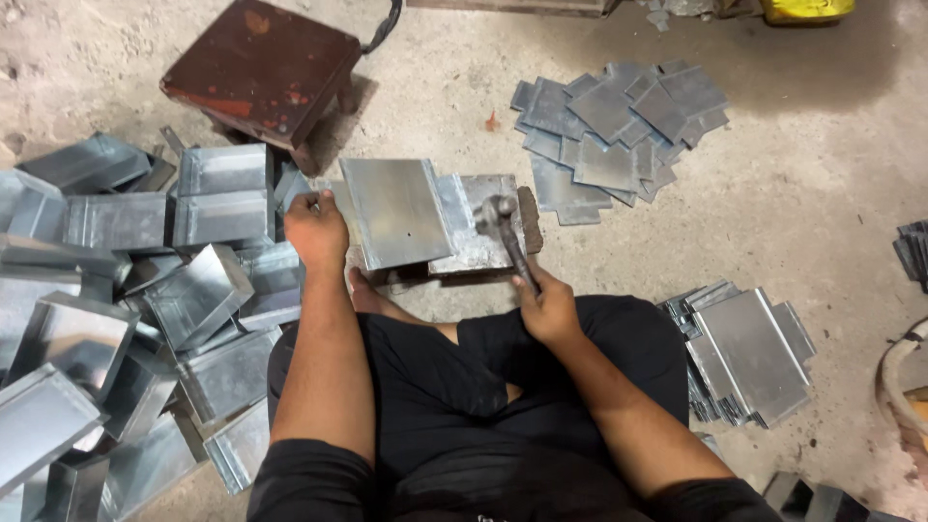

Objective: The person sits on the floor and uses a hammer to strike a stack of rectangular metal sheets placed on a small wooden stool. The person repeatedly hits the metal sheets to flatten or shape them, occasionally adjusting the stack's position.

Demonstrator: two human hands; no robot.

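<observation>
Gripping the hammer (507, 237) in your closed right hand (548, 309), its handle running toward 11 o'clock, you place the head at 3 o'clock of the sheet-metal blank (394, 211); your left hand (315, 232) pinches the blank's 9 o'clock edge.

Sheet-metal piece (394, 210) shiny silver-grey; hammer (507, 237) dark grey; folded metal boxes (145, 290) bright silver; flat blanks (619, 121) dull blue-grey; stool (263, 70) rust-brown with red patches; floor (822, 174) pale beige; trousers (503, 387) black
</observation>
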